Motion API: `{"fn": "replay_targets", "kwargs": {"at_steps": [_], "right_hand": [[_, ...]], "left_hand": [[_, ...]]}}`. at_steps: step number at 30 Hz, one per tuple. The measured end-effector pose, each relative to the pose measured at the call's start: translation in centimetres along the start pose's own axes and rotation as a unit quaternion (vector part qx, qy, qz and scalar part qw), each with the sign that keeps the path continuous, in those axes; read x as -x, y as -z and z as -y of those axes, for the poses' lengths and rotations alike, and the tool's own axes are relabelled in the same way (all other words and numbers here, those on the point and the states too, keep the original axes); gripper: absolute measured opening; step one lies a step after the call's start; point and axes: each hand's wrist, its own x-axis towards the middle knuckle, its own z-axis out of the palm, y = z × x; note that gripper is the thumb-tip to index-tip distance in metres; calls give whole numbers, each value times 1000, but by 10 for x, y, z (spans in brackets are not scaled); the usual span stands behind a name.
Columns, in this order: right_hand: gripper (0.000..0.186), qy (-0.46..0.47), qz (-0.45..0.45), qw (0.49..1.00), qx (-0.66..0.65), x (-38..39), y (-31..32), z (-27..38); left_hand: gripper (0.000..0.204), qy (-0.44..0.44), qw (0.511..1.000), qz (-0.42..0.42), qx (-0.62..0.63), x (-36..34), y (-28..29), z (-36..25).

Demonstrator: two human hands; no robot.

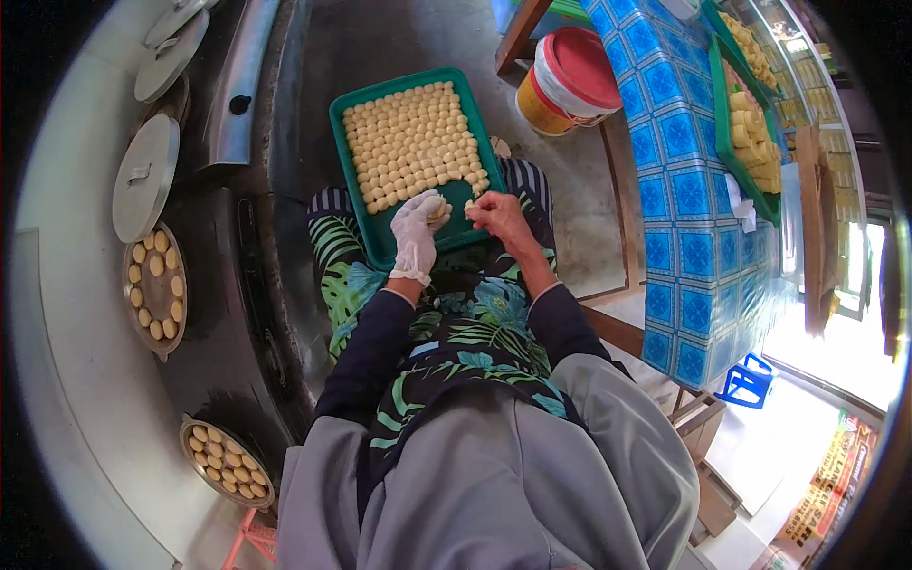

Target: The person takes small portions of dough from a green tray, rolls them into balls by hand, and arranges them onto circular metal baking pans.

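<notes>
The left hand (415, 233) curled around dough (439, 211) while the right hand (502, 218) pinched a bit (469, 205) shut, best done gently.

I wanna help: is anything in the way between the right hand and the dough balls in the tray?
Nothing visible stands between the right hand and the nearest balls in the tray; the left hand is to its left.

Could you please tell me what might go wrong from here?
The tray seems to rest on the person's lap, so a shift of the legs could tip it. The pale balls sit packed close together, so they might stick to one another. The bare right hand pinches a small piece at its fingertips, which might cling to the skin.
</notes>
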Motion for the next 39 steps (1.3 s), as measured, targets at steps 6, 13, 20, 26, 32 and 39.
{"fn": "replay_targets", "kwargs": {"at_steps": [6,13,20,26,32,39], "right_hand": [[14,213,-108,874,422,-15,-25,-18],[6,224,-147,867,420,-8,-12,-17],[16,-63,12,979,-195,16,12,31],[24,-80,50,933,-348,24,7,33],[14,-84,68,940,-324,19,-2,24],[13,-11,-72,997,-21,15,9,28]], "left_hand": [[19,147,983,65,93,-29,2,28],[16,39,987,68,-142,-37,-3,47],[18,95,993,46,-50,-24,-10,38],[26,110,987,109,27,-12,2,11],[32,104,986,128,30,3,12,-15],[40,75,990,105,49,4,36,-33]]}}
